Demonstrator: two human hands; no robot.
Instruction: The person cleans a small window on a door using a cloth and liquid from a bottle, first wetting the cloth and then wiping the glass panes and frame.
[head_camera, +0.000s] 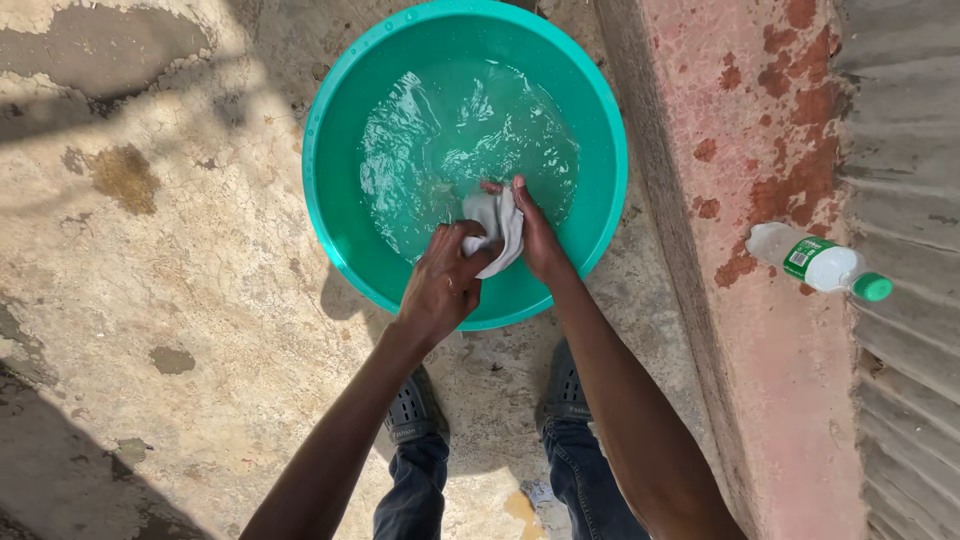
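Note:
A teal plastic basin (340, 110) holds rippling water and stands on rough concrete. Over its near side both hands grip one small white cloth (497, 225), wet and bunched. My left hand (442, 285) closes on the cloth's near end from the left. My right hand (538, 240) clasps the far end, fingers curled over the top of the fabric. The cloth sits just above the water's near edge, and part of it is hidden between the two hands.
A clear plastic bottle (815, 262) with a green cap lies on its side on a pink, flaking ledge (760, 130) at the right. Corrugated metal sheeting (900, 150) runs beyond it. My feet in dark shoes (415, 405) stand just below the basin.

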